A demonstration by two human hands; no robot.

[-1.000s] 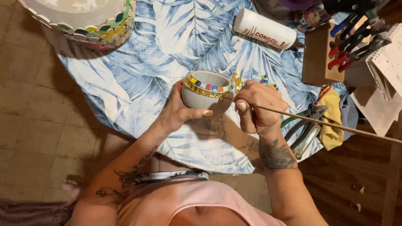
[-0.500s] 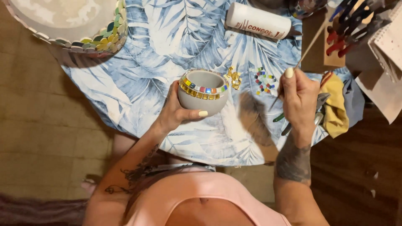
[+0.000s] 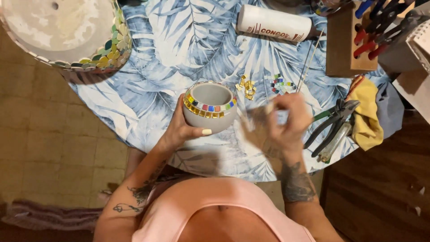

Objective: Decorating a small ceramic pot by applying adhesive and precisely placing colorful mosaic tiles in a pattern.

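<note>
Your left hand [image 3: 181, 130] cups a small grey bowl [image 3: 209, 107] from below and from its left side, fingers wrapped round the far wall and the thumb pressed flat along the near wall, so the bowl sits lifted off the leaf-print tablecloth [image 3: 170, 49]. The bowl is round and plain grey inside, with two rows of little square tiles glued just under its rim: gold ones below, mixed red, blue, green and yellow ones above. To the right of that thumb, your right hand [image 3: 286, 121] is blurred; its fingers are pinched together on a thin wooden stick [image 3: 309, 58] that runs up and away from them.

Just beyond your right fingertips lie loose gold tiles [image 3: 247, 86] and coloured tiles [image 3: 282, 84]. To their right rest pliers [image 3: 333, 118] beside a yellow cloth [image 3: 367, 112]. Farther off lies a white glue bottle [image 3: 273, 23], and far left of your left hand a large mosaic-edged pot [image 3: 62, 31].
</note>
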